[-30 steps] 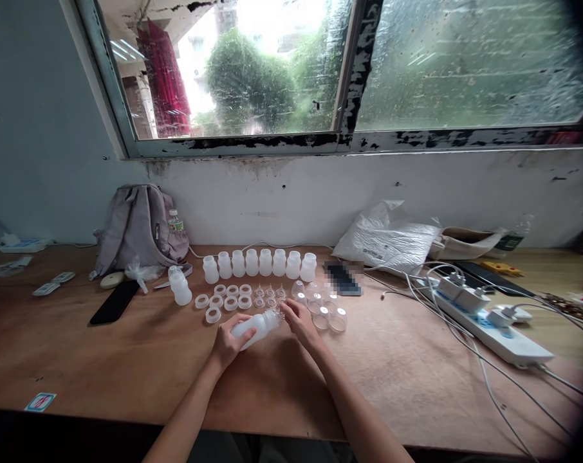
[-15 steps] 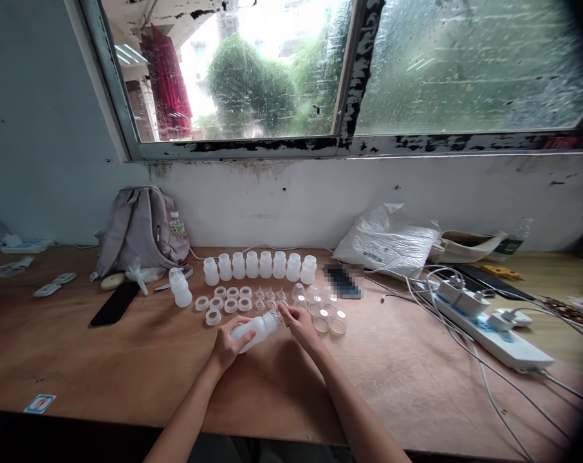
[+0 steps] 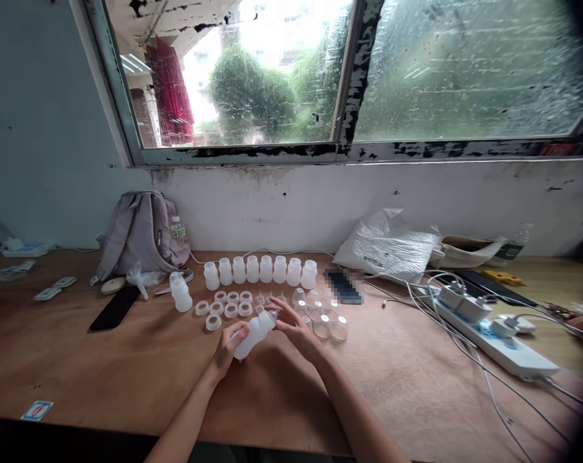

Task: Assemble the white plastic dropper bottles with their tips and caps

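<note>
- The bench (image 3: pixel 103 379) is seen running along the wall under the window; a backpack (image 3: pixel 139 231) is leaned near its far left, a white bag (image 3: pixel 388 247) and a power strip (image 3: pixel 494 337) are laid toward its right end.
- A row of bottles (image 3: pixel 260 271) is stood near the far edge; rings (image 3: pixel 224 305) and clear caps (image 3: pixel 327 321) are laid out just in front of it, and one lone bottle (image 3: pixel 180 292) is stood to the left.
- A held bottle (image 3: pixel 253 333) is kept above mid-bench, tilted, its long axis run from lower left to upper right, neck toward the far edge.
- The left hand (image 3: pixel 230 350) is closed around the base end of it, nearer the front edge.
- The right hand (image 3: pixel 296 328) is partly open, fingertips set at the neck; whether a small part is pinched there cannot be told.
</note>
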Motion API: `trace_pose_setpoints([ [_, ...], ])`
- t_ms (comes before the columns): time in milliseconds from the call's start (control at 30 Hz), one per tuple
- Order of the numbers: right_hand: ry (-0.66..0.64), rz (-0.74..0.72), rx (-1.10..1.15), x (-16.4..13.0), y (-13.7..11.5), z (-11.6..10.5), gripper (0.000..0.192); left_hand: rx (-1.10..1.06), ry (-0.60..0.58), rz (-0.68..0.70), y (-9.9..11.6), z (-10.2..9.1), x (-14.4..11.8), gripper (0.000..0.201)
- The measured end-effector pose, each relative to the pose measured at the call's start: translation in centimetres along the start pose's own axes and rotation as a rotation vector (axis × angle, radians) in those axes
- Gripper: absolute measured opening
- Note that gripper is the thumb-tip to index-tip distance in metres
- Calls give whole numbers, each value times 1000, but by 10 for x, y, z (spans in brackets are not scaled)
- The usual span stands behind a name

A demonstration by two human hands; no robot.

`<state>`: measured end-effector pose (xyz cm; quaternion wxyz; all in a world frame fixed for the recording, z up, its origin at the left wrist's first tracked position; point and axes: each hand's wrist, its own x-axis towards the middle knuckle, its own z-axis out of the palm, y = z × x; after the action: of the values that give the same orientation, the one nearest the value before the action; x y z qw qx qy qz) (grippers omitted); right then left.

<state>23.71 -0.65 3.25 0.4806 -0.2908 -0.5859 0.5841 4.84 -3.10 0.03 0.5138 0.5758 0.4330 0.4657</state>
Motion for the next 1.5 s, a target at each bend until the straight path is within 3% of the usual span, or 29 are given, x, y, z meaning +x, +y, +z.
trace_pose_setpoints([
  [67, -34, 29, -26, 0, 0, 3, 32, 44, -1, 11, 1, 1, 0, 48],
  [200, 128, 21, -122, 2, 8, 7, 31, 241, 117, 153, 2, 2, 1, 43],
  [333, 53, 29, 5, 2, 13, 9, 36, 275, 107, 157, 2, 4, 0, 43],
  [467, 199, 35, -93, 2, 12, 11, 30, 360, 194, 237, 0, 6, -1, 41],
  [633, 51, 23, 77, 0, 12, 14, 38, 247, 56, 133, -3, 4, 4, 49],
  [700, 127, 25, 26, 0, 13, 15, 36, 314, 66, 190, -3, 5, 4, 51],
  [767, 218, 21, -53, 1, 14, 17, 34, 406, 153, 272, -2, 6, 3, 50],
  [833, 228, 5, -80, 1, 13, 18, 35, 412, 188, 285, 1, 8, 1, 46],
  [1000, 62, 4, 46, -1, 8, 21, 42, 158, -79, 30, 4, 11, 0, 36],
  [1067, 111, -9, 47, -3, 9, 24, 38, 188, -29, 87, 4, 13, 0, 40],
  [1233, 236, -68, -22, -7, 16, 35, 35, 459, 167, 404, 1, 14, -4, 46],
  [1367, 207, -101, -220, -9, 15, 30, 33, 590, 222, 468, -4, 9, -4, 45],
  [1433, 196, -107, -473, -10, 12, 17, 30, 610, 264, 460, -5, 5, -2, 44],
  [1500, 268, -146, -801, -11, 9, -1, 25, 578, 321, 424, -5, 2, 0, 46],
])
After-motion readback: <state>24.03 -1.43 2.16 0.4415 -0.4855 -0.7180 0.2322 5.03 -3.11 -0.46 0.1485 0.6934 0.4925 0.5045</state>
